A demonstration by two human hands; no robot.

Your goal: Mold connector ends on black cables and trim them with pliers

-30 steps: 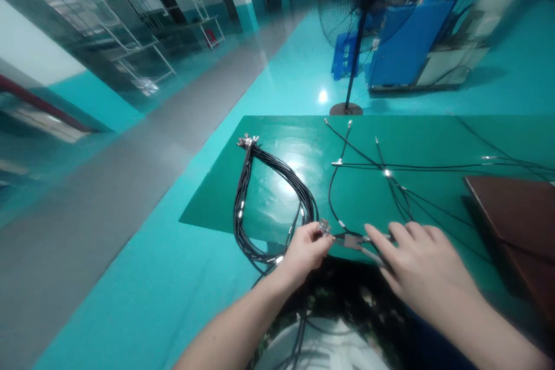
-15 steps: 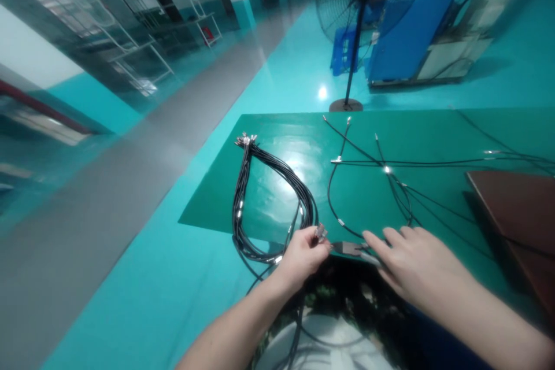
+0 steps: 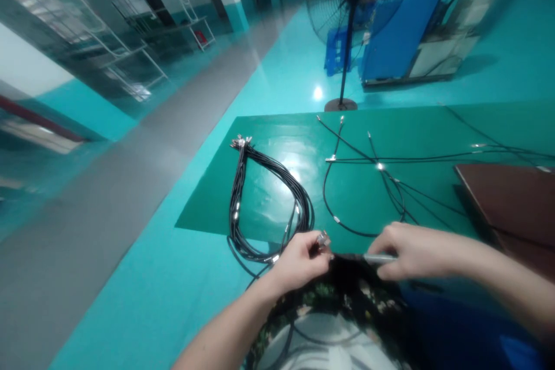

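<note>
At the near edge of the green table (image 3: pixel 286 150), my left hand (image 3: pixel 301 260) is closed on the metal-tipped ends of a bundle of black cables (image 3: pixel 243 185). That bundle loops away across the table to a cluster of metal connectors at its far left. Just to the right, my right hand (image 3: pixel 407 251) is closed around a thin metal tool (image 3: pixel 368 256) lying level, its tip pointing at the connector in my left hand. Several loose black cables (image 3: pixel 381 179) with metal ends lie spread over the table beyond my right hand.
A brown board (image 3: pixel 507 202) lies on the table at the right. Beyond the table stand a pedestal fan (image 3: pixel 347 29) and a blue machine (image 3: pixel 399 40) on the teal floor. Metal racks (image 3: pixel 130 40) line the left wall. Cables hang into my lap.
My right hand, lying flat with fingers stretched over the tool a second ago, has closed on it and lifted it toward the connector. My left hand has hardly moved.
</note>
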